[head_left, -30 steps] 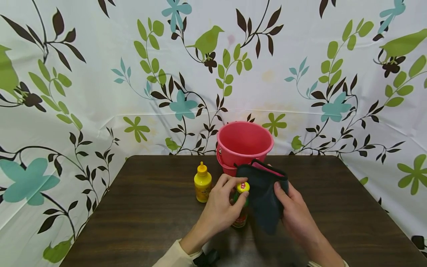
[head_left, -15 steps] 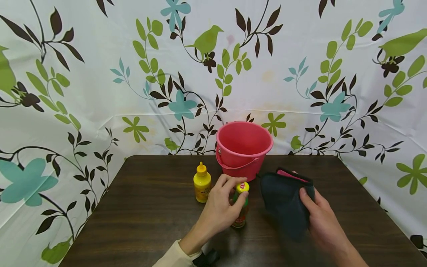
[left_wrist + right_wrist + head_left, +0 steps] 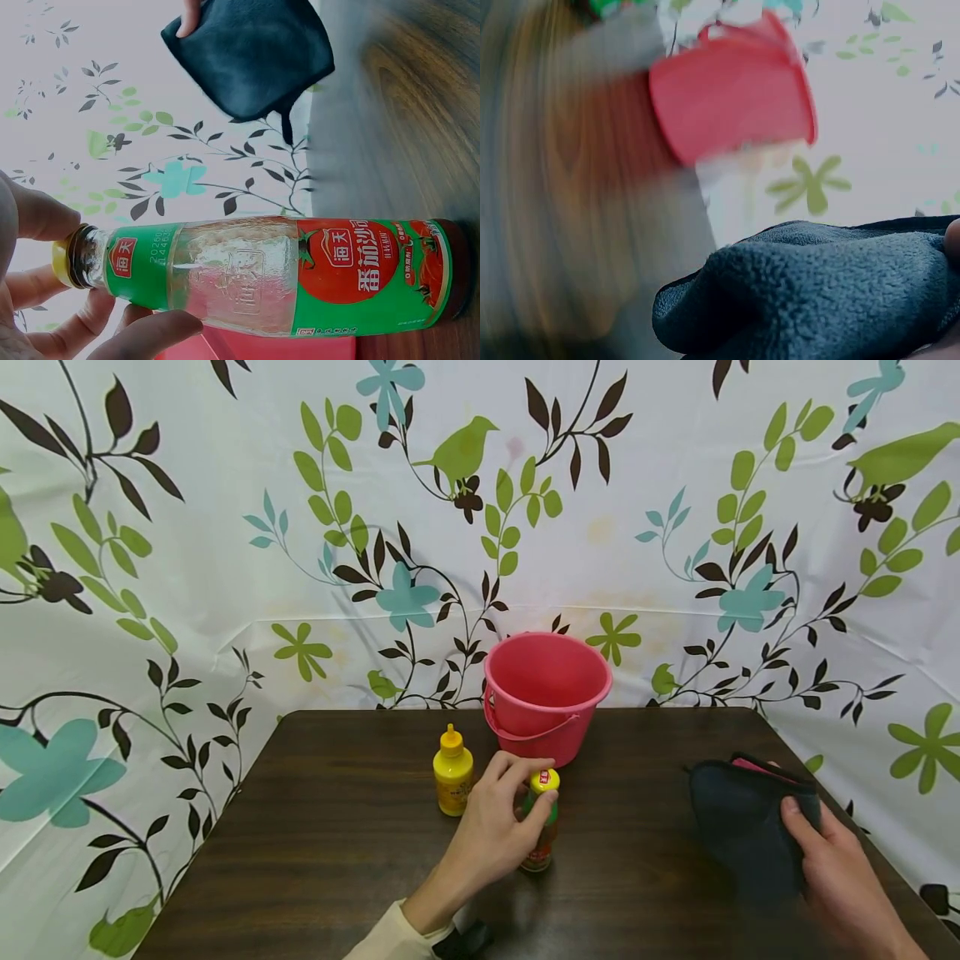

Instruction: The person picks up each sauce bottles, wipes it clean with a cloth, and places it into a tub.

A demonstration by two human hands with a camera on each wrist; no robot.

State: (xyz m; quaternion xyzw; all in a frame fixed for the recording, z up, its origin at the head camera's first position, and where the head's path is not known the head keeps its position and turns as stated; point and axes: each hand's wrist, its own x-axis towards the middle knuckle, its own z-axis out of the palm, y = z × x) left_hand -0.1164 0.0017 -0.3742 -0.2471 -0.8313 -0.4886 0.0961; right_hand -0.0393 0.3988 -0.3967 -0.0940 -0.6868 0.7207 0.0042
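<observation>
In the head view my left hand (image 3: pixel 495 822) holds a glass ketchup bottle (image 3: pixel 240 277) by its yellow cap and neck, thumb and fingers round it. The bottle stands upright on the table. Its green label carries a red tomato, and the clear glass between the labels shows in the left wrist view. Off to the right, my right hand (image 3: pixel 843 868) pinches a dark blue-grey cloth (image 3: pixel 750 827) at its upper edge, thumb in front. The cloth hangs over the table, with a bit of pink at its top. Close up, its plush surface (image 3: pixel 825 289) fills the lower right wrist view.
A pink bucket (image 3: pixel 551 735) with its handle down stands behind the bottle, at the table's back. Left of the bottle is a small yellow squeeze bottle (image 3: pixel 453 777) with a pointed nozzle. A patterned curtain (image 3: pixel 225 568) hangs behind the dark wooden table (image 3: pixel 337 868).
My right hand has carried the cloth away from beside the ketchup bottle to the far right of the table, uncovering the bucket's front. My left hand and the bottle have stayed in place.
</observation>
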